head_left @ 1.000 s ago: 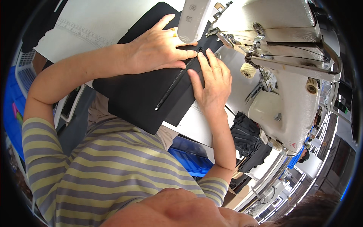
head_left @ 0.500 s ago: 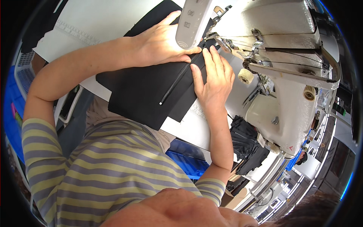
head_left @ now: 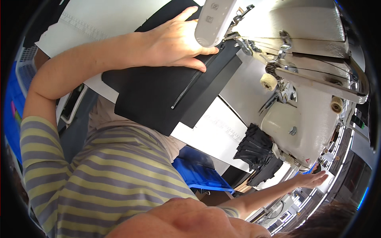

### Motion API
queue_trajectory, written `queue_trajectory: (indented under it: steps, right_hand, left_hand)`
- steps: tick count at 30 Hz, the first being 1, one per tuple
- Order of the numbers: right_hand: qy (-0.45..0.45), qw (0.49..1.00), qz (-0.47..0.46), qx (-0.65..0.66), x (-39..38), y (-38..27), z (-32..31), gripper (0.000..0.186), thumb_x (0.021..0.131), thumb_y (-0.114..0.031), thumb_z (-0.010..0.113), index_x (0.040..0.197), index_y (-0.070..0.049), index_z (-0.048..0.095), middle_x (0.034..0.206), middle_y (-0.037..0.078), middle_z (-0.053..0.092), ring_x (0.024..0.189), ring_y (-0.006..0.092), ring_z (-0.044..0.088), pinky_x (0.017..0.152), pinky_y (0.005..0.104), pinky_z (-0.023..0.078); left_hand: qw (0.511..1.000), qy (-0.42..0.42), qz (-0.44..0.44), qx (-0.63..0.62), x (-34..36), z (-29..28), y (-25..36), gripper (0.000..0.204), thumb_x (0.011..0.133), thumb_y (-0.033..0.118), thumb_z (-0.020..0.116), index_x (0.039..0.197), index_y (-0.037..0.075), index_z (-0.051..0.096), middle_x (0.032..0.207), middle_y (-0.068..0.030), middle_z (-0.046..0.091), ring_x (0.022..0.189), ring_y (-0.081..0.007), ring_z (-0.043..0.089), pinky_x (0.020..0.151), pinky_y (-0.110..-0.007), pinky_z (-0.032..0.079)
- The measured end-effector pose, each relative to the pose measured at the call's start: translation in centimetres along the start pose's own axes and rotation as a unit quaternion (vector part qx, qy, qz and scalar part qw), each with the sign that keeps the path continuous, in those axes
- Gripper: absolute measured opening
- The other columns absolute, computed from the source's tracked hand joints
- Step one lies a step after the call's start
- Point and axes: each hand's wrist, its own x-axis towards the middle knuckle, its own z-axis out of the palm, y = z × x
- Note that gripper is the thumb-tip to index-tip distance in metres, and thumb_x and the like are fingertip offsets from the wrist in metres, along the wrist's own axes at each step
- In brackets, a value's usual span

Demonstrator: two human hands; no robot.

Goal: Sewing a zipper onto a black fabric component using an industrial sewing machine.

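Lifting the right hand [head_left: 312,180] off the black fabric [head_left: 147,93] and stretching it far out to the right, open and apparently empty. Pressing down with the left hand [head_left: 171,43] alone, fingers spread wide by the zipper [head_left: 190,80]; now steadying the piece one-handed on the white worktable [head_left: 192,137], close to the sewing machine [head_left: 313,115]. Sharing that surface with a heap of dark cloth pieces [head_left: 254,148], above a blue bin [head_left: 204,174].

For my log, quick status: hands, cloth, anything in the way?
Left hand spread on black cloth; right hand off it. White panel hides some left fingers.
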Motion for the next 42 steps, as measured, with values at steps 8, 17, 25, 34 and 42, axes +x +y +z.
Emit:
queue_trajectory:
  steps: [8,17,25,34,42]
  right_hand:
    - [-0.229,0.826,0.413,0.307,7.3,19.3,2.2,0.053,0.091,-0.041,0.061,0.134,-0.011,0.053,0.135,0.009,0.054,0.121,0.0301,0.053,0.103,0.0467,0.042]
    - [-0.129,0.836,0.297,0.442,1.4,13.8,2.3,0.06,0.092,-0.035,0.058,0.145,-0.013,0.039,0.148,0.013,0.04,0.134,0.0327,0.039,0.109,0.0544,0.035]
    - [-0.099,0.805,0.32,0.49,2.5,17.3,2.2,0.058,0.089,-0.033,0.063,0.14,-0.012,0.046,0.141,0.012,0.048,0.126,0.0333,0.048,0.104,0.0552,0.04]
    - [-0.156,0.802,0.429,0.385,3.5,15.2,1.8,0.053,0.092,-0.035,0.059,0.135,-0.006,0.049,0.136,0.013,0.052,0.123,0.03,0.051,0.1,0.0499,0.044]
    - [-0.139,0.826,0.318,0.445,2.1,16.5,2.2,0.059,0.093,-0.037,0.056,0.143,-0.008,0.041,0.145,0.013,0.043,0.129,0.0321,0.046,0.105,0.0533,0.04]
  left_hand:
    - [1.0,0.0,0.002,0.001,0.3,-0.6,0.2,0.047,0.075,0.038,0.074,0.112,0.009,0.068,0.124,-0.0042,0.063,0.108,-0.023,0.055,0.091,-0.036,0.048]
    - [1.0,-0.012,-0.002,-0.008,0.5,-0.7,0.2,0.048,0.073,0.035,0.076,0.111,0.007,0.068,0.123,-0.007,0.063,0.106,-0.0251,0.056,0.089,-0.036,0.049]
    - [1.0,0.006,0.001,-0.019,0.0,0.6,-0.1,0.049,0.076,0.042,0.073,0.112,0.01,0.068,0.114,-0.008,0.064,0.113,-0.0263,0.056,0.108,-0.055,0.028]
    - [1.0,-0.003,-0.008,-0.015,0.1,0.6,0.0,0.049,0.076,0.041,0.074,0.112,0.009,0.068,0.118,-0.0095,0.064,0.116,-0.0269,0.055,0.107,-0.053,0.029]
    - [0.999,0.001,-0.017,-0.029,0.1,0.6,-0.1,0.049,0.077,0.043,0.073,0.112,0.009,0.069,0.111,-0.0074,0.066,0.112,-0.0286,0.056,0.108,-0.053,0.028]
